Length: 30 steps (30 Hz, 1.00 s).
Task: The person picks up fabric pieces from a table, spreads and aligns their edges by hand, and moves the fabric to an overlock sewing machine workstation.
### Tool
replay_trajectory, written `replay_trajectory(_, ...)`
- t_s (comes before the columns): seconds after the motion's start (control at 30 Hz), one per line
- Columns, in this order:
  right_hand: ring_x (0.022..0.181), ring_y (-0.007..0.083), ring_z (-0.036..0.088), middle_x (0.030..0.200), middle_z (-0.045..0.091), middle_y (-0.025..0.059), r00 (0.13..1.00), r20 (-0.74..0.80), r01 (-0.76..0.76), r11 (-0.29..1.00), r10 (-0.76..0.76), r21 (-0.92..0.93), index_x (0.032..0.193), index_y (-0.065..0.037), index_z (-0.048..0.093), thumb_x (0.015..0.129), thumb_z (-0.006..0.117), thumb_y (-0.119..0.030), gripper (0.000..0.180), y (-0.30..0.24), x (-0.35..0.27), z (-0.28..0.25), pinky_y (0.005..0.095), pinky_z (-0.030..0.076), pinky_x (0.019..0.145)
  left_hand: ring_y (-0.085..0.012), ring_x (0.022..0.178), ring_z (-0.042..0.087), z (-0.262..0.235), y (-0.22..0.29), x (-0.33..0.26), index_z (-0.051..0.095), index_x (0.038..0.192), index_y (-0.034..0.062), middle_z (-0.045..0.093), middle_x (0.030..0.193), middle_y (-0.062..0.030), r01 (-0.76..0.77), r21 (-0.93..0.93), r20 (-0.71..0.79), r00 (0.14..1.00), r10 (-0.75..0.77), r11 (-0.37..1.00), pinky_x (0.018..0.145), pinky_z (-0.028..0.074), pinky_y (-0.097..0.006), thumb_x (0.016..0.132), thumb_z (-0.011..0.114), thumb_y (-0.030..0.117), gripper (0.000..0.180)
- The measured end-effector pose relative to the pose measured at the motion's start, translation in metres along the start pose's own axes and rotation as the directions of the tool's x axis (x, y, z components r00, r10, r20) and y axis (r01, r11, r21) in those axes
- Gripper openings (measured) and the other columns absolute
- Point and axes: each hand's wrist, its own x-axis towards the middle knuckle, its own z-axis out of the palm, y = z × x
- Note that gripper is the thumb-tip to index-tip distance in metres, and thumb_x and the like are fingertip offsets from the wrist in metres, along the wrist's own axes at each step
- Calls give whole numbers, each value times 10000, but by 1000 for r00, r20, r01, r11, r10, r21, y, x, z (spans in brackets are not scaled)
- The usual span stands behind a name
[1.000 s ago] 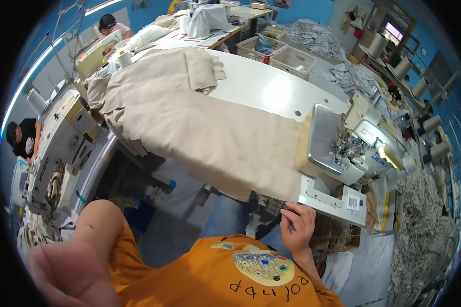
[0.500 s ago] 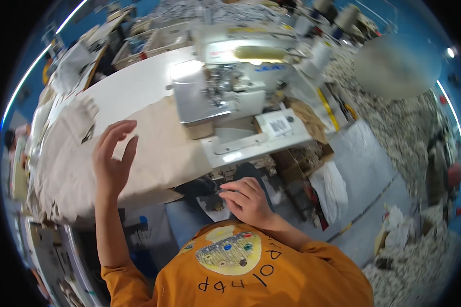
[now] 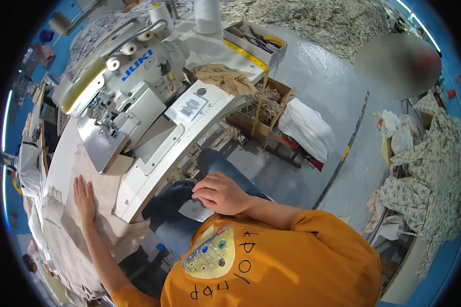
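My left hand (image 3: 84, 200) lies flat with its fingers stretched out on a beige fabric piece (image 3: 101, 197), which spreads over the left part of the white sewing table (image 3: 161, 165). My right hand (image 3: 220, 193) hovers over my lap, fingers loosely curled in and nothing visible in them. Ahead of the left hand stands a white overlock sewing machine (image 3: 143, 100) with a shiny metal cover plate (image 3: 98, 148). The beige fabric's upper edge reaches close to that plate; the place under the presser foot is hidden.
On the table's right side lie a crumpled tan cloth (image 3: 225, 79), a yellow measuring tape (image 3: 243, 52) and a tool box (image 3: 271, 53). Below are a cardboard box of scraps (image 3: 269, 105) and a white cloth bundle (image 3: 306, 129). Patterned fabric heaps (image 3: 433, 179) lie at right.
My view has turned to the right. My left hand has come down from a raised, curved pose to lie flat on the fabric. The right hand's fingers have curled in.
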Motion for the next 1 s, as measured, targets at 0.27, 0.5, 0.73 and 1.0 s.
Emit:
replay_trajectory(0.27,865,264,615,904,642,47,973,-78,-221,975,219,-19,896,-104,664,773,665,-35,142,61,-55,-18,387,473,771,-334,1411,306,27,-112,44,425,1431,25,410,1476,-193,-34,159,-30,999,39,987,1150,253,-407,1016,418,429,579)
replay_trajectory(0.5,993,311,587,1019,642,93,627,-446,-779,499,639,-380,937,-144,682,706,667,-71,243,207,-235,-81,450,457,836,-365,1397,323,5,-81,59,416,1432,17,366,1502,-208,159,330,73,979,-193,931,1152,253,-428,994,437,480,638)
replay_trajectory(0.73,1390,324,304,1506,350,119,43,-533,-816,-278,845,-507,1120,-195,695,763,692,-210,358,253,-303,-168,533,324,1036,-356,1330,426,-41,50,-2,473,1383,33,455,1425,-196,137,-122,-328,929,-170,983,1098,352,-456,971,572,351,529)
replay_trajectory(1.0,1470,305,169,1588,223,80,-138,-353,-739,-333,925,-585,1184,-166,669,813,677,-281,389,295,-314,-193,581,276,1087,-362,1244,496,-24,209,-83,492,1342,-4,525,1350,-183,-66,212,-469,868,161,975,1048,387,-454,962,589,226,455)
